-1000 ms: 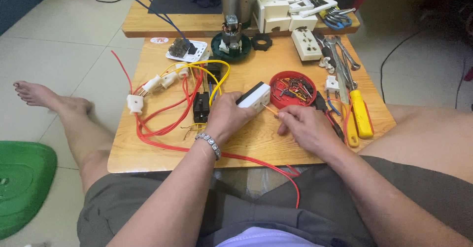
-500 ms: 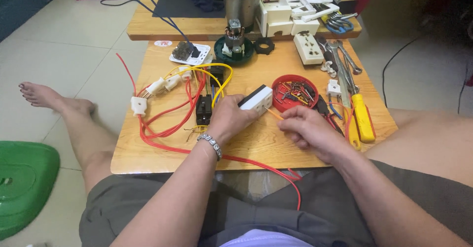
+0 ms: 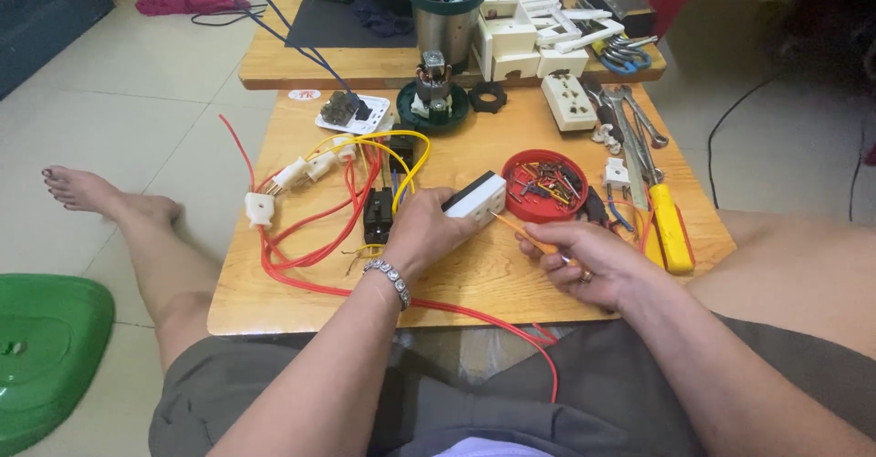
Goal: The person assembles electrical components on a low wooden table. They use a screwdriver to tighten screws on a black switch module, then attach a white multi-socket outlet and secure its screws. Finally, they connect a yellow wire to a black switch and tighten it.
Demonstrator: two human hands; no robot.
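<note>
Socket block (image 3: 476,196), the little white one, is what my left hand (image 3: 422,233) has wrapped up right now, fingers curled over its near end and pinning it to the wooden table (image 3: 474,275). Its long axis runs diagonally, from my palm up and away to the right, so the free end sticks out toward the red dish (image 3: 546,186) of small screws and bits, which sits just beside it.

My right hand (image 3: 584,258) is closed in a narrow pinch on a thin orange-handled screwdriver (image 3: 522,233). The shaft points up and to the left, and its tip sits right at the block's lower right face; I can't tell if it's actually seated in anything. So the block lies left and slightly away from that pinch, and the right hand is clearly the nearer one to the exposed end.

Further out: red wire (image 3: 319,238) and yellow wire (image 3: 401,160) loop off to the left of my wrist, and a yellow-handled tool (image 3: 672,229) lies to the right, well apart.
</note>
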